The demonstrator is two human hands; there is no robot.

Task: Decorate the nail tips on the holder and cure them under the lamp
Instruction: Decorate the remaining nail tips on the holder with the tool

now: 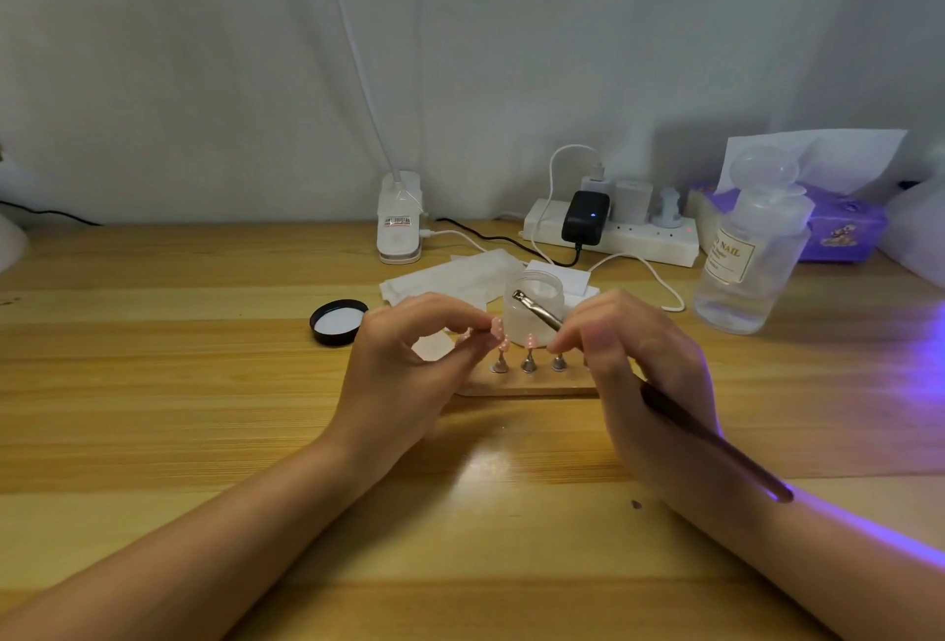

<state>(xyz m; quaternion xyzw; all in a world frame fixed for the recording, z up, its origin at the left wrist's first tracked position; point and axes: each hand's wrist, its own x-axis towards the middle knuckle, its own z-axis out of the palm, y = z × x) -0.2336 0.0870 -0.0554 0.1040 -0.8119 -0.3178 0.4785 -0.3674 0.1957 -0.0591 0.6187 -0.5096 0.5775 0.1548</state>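
- Two bare hands meet over a wooden holder that lies flat on the bench, near its middle.
- Three metal stands show on the holder in a row; the two on the left each carry a pink nail tip, while the third stand's top is hidden behind the right hand.
- The left hand curls its fingers inward and pinches something small and pink at the left end of the row; whether that is a loose tip or one on a stand cannot be told.
- The right hand grips a dark-handled brush, its metal ferrule pointing up and left, its handle running back over the wrist.
- Just behind the holder stands an open frosted jar; its black lid lies upturned to the left, apart from it.
- White wipes lie behind the jar.
- A white clip-on lamp base sits at the bench's far edge, beside a power strip with several plugs.
- To the right stand a clear bottle with a label and a purple tissue box.
- Violet light falls across the right forearm and the right side of the bench.
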